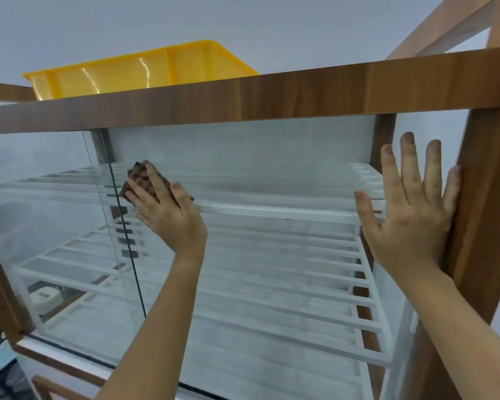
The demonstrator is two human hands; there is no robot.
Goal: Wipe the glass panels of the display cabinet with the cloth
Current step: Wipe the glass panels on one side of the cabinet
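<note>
Up close, I am looking at the cabinet [300, 90], its wood frame running across the upper half of the frame and down the right edge. My left hand [162, 209] sits left of centre, fingers curled over a brown cloth [140, 176] and pressing it flat against the front glass [243, 168]; the cloth bunches out above and to the left of the fingertips. Just left of that hand, a vertical glass edge [119, 226] runs down, and I cannot tell whether it is a second sliding panel or a side pane. My right hand [410, 203] is at the right of the frame, empty, fingers spread wide and palm laid on the glass, with the little finger touching the wooden upright [479, 197]. Both forearms rise from the bottom of the frame. Through the glass I see white slatted shelves [272, 255], one at the height of the hands and another below. The glass looks hazy over most of its area. On top of the cabinet, in the upper left, sits a yellow tray [139, 70], its near edge hidden behind the top rail. At the lower left, behind the glass, lies a small pale object [44, 295] that I cannot identify.
</note>
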